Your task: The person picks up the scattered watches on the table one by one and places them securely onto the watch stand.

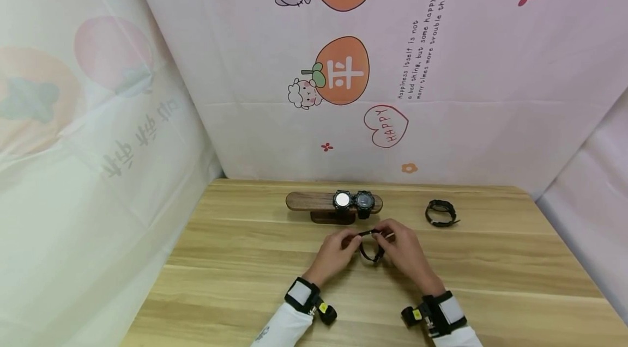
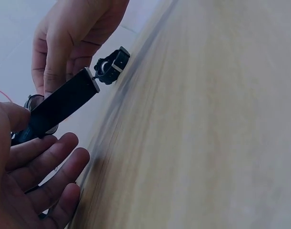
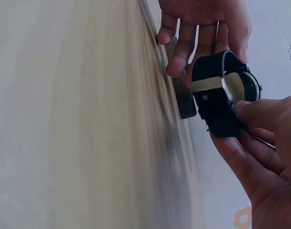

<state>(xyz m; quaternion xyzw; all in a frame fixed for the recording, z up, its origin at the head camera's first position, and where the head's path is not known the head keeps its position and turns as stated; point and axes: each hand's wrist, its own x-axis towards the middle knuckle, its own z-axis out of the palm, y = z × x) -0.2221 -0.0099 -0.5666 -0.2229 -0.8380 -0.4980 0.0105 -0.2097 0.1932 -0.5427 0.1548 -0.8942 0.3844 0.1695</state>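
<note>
A black wristwatch (image 1: pixel 371 257) with its strap in a loop is held between my two hands, just above the table in front of a wooden stand. My left hand (image 1: pixel 334 253) pinches it from the left with thumb and forefinger; the other fingers spread loosely in the left wrist view. From the right, my right hand (image 1: pixel 406 251) grips it, with the thumb against the strap (image 3: pixel 214 114) in the right wrist view. A metal buckle and strap loop face that camera. The watch face is mostly turned away.
The dark wooden watch stand (image 1: pixel 309 201) bears two black watches, one with a bright face (image 1: pixel 342 200) and one with a dark face (image 1: pixel 364 201). Another black watch (image 1: pixel 440 213) lies on the wooden table (image 1: pixel 235 260) at the right. Printed cloth hangs behind.
</note>
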